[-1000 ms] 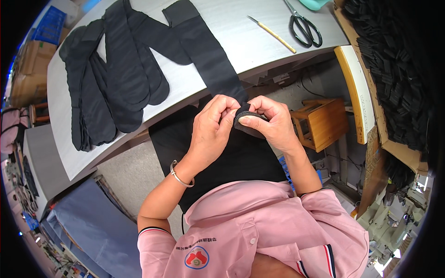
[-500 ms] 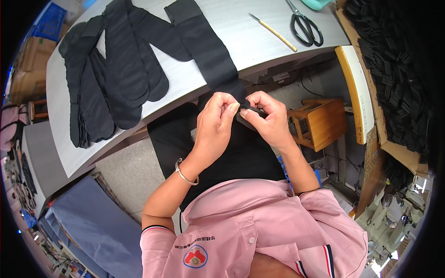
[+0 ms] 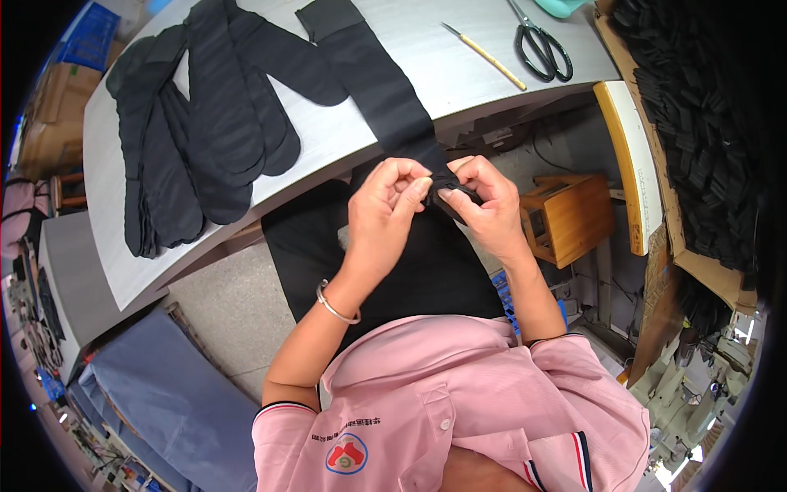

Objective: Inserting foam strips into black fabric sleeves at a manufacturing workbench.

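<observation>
The worked end of the black fabric strip (image 3: 381, 90) is at the centre of the frame, off the surface (image 3: 418, 66), between the left hand (image 3: 381, 213) and the right hand (image 3: 492, 205). The rest of the strip lies on the surface toward upper centre.

Change: about a second ago, this end showed a rounded face under the right thumb; it is now gathered and turned more edge-on. This suggests fine adjustment of the end, with the main length little affected.

Hand state: the right thumb and fingers clamp the gathered end. The left thumb and forefinger are pinched together just beside it; whether they grip fabric or thread cannot be made out.

Edges and clearance: the strip crosses the surface's near edge and drops to the hands, above the dark cloth (image 3: 410, 279) over the lap. The fabric pile (image 3: 225, 123) bounds the upper left. Bare surface separates the strip from the pointed tool (image 3: 493, 62) and scissors (image 3: 533, 29). The wooden stool (image 3: 578, 217) limits room right of the right hand.
</observation>
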Demonstrator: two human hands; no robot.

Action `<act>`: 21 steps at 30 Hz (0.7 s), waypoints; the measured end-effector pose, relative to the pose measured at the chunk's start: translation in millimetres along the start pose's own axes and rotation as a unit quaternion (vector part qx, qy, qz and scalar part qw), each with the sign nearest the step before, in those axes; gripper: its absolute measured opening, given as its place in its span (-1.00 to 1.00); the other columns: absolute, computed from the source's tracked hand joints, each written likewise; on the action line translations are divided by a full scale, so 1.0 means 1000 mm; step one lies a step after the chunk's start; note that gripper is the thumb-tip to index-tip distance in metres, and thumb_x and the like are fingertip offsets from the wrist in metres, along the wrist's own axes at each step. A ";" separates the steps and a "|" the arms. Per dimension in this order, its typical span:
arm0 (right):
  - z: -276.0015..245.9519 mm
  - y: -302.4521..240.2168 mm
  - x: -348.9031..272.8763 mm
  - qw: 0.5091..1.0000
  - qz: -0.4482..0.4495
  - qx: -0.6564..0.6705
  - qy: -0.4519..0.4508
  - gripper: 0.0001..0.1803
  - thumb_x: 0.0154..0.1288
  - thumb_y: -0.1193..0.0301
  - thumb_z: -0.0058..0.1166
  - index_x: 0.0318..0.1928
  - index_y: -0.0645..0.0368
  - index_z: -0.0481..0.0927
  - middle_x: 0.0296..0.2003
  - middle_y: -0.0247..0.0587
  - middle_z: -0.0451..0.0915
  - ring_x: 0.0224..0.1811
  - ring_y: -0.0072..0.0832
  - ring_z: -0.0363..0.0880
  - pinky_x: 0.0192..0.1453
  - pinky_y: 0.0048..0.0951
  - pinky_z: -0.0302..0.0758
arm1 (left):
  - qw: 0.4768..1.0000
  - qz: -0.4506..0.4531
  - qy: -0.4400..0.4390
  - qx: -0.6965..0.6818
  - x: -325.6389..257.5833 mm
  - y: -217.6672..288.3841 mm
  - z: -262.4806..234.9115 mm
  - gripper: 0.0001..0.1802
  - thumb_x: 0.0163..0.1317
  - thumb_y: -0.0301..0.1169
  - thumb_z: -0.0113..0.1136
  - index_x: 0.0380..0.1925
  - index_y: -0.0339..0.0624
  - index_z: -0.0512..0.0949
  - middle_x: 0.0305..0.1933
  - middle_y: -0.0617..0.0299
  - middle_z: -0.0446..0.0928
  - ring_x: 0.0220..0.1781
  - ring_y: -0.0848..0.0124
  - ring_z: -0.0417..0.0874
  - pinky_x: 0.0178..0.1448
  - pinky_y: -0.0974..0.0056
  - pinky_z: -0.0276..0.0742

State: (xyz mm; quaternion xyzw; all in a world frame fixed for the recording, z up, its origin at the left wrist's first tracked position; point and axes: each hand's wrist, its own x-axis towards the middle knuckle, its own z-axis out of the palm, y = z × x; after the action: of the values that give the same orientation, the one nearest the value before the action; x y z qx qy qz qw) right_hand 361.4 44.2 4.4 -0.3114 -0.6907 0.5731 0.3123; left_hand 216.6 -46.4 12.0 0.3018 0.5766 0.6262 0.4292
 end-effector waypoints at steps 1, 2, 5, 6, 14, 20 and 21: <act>-0.001 -0.001 0.000 1.000 -0.004 0.019 -0.003 -0.79 0.18 0.70 0.22 -0.27 0.31 0.44 -0.29 -0.29 0.56 -0.27 -0.70 0.51 -0.20 -0.62 0.51 | 0.999 -0.022 -0.030 -0.034 0.003 0.003 -0.004 -0.92 0.35 -0.53 0.23 -0.21 -0.30 0.56 -0.34 0.27 0.54 -0.32 0.64 0.53 -0.27 0.48 0.48; -0.001 -0.001 0.000 1.000 -0.005 0.016 -0.003 -0.79 0.18 0.70 0.22 -0.27 0.31 0.44 -0.29 -0.29 0.56 -0.27 -0.70 0.51 -0.20 -0.62 0.51 | 0.999 -0.032 -0.031 -0.029 0.005 0.005 -0.007 -0.92 0.35 -0.53 0.23 -0.21 -0.30 0.56 -0.34 0.27 0.54 -0.32 0.64 0.53 -0.27 0.48 0.48; 0.003 -0.003 -0.003 1.000 -0.016 0.007 0.008 -0.77 0.16 0.69 0.24 -0.29 0.29 0.43 -0.28 -0.27 0.60 -0.27 -0.66 0.56 -0.19 -0.57 0.55 | 0.993 -0.085 -0.083 -0.007 0.008 0.005 -0.008 -0.92 0.32 -0.54 0.25 -0.22 -0.28 0.56 -0.33 0.25 0.53 -0.35 0.61 0.53 -0.27 0.44 0.49; 0.005 -0.004 -0.005 0.999 -0.014 -0.037 0.036 -0.77 0.16 0.68 0.25 -0.28 0.28 0.44 -0.28 -0.26 0.62 -0.25 -0.64 0.59 -0.17 -0.55 0.56 | 0.996 -0.016 -0.052 0.066 0.007 0.003 -0.005 -0.92 0.30 -0.55 0.26 -0.26 -0.28 0.55 -0.34 0.24 0.53 -0.36 0.56 0.54 -0.28 0.40 0.49; 0.023 -0.002 -0.005 0.985 0.020 -0.029 0.169 -0.82 0.19 0.66 0.25 -0.21 0.31 0.54 -0.24 -0.23 0.68 -0.21 -0.58 0.66 -0.07 -0.50 0.60 | 0.931 0.239 0.041 0.273 0.000 -0.013 0.019 -0.94 0.34 -0.57 0.16 -0.26 -0.29 0.47 -0.27 0.08 0.48 -0.33 0.19 0.55 -0.24 0.20 0.47; 0.020 0.010 0.002 0.979 0.071 0.117 0.149 -0.86 0.18 0.73 0.22 -0.23 0.34 0.61 -0.32 -0.32 0.66 -0.23 -0.67 0.63 -0.09 -0.61 0.58 | 0.912 0.260 0.053 0.312 0.012 -0.023 0.020 -0.93 0.30 -0.59 0.16 -0.27 -0.31 0.47 -0.30 0.02 0.47 -0.26 0.07 0.55 -0.17 0.15 0.48; 0.020 0.012 0.002 0.978 0.084 0.113 0.153 -0.86 0.18 0.73 0.22 -0.23 0.34 0.61 -0.32 -0.32 0.66 -0.23 -0.67 0.63 -0.09 -0.61 0.58 | 0.910 0.271 0.050 0.310 0.011 -0.026 0.022 -0.93 0.30 -0.59 0.16 -0.27 -0.31 0.47 -0.30 0.02 0.47 -0.26 0.07 0.55 -0.17 0.15 0.48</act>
State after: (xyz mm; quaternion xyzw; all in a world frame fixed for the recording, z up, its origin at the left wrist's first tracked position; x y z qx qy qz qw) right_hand 345.7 35.9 -10.5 -0.4155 -0.5365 0.6171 0.3983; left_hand 236.1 -27.0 -11.1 0.5326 0.6586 0.5223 0.0988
